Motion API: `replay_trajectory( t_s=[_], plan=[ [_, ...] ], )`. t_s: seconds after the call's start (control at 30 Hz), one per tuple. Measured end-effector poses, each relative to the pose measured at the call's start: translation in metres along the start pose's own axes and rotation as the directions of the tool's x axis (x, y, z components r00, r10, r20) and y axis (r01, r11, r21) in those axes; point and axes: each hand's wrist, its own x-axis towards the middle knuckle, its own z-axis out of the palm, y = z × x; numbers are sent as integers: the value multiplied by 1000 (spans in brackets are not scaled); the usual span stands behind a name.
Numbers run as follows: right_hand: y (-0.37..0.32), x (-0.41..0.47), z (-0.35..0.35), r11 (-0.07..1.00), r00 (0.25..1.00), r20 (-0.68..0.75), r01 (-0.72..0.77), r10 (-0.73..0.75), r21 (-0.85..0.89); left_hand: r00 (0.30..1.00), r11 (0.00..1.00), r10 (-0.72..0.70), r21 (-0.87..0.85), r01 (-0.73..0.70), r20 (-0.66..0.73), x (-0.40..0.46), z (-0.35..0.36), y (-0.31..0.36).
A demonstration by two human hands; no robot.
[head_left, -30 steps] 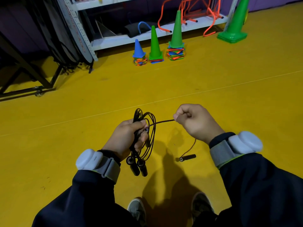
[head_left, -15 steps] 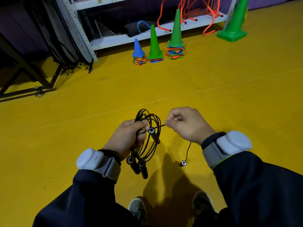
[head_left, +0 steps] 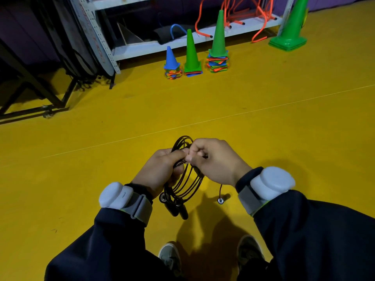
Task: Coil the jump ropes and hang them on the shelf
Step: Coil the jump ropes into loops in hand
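The shelf point(head_left: 162, 44), well beyond the grip, holds orange hurdles point(head_left: 233, 9). The left hand point(head_left: 162, 169) grips the coiled jump rope point(head_left: 186, 179); the right hand point(head_left: 215, 161) pinches its strand. A handle point(head_left: 220, 200) dangles below.

Sports hall: yellow floor point(head_left: 263, 138), cones point(head_left: 218, 33).

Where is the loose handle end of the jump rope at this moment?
In the head view, the loose handle end hangs below the right hand, just right of the coiled rope that the left hand holds, above the yellow floor.
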Motion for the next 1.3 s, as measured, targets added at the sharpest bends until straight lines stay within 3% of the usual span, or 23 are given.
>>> replay_trajectory(
  t_s=[0.13,0.23,0.43,0.63,0.87,1.03,1.2,1.3],
  plan=[
    [12,-1,-23,987,988,-14,-151,152,52,999,999,-38,-30,38,-29,-1,-6,1],
    [21,-4,-39,984,981,-84,-168,172,50,998,998,-39,-53,37,-48,0,-8,0],
    [21,0,-30,991,981,-145,-123,128,45,999,1000,-17,-24,18,35,0,-8,-2],
    [8,2,-6,1000,997,-83,-1,-1,-20,1000,1000,-1,23,1,28,-1,-3,-1],
    [36,2,-26,980,970,-145,-186,195,72,999,975,6,-223,4,42,0,-12,2],
    [56,-5,-31,939,927,-173,-308,333,155,999,867,-27,-498,13,-20,3,-15,4],
    [37,-3,-12,960,961,-39,-275,273,-59,990,760,-33,-647,-63,-136,7,-13,3],
    [14,-6,-3,962,969,124,-189,216,-196,982,761,36,-632,-146,-183,11,-6,1]
  ],
)
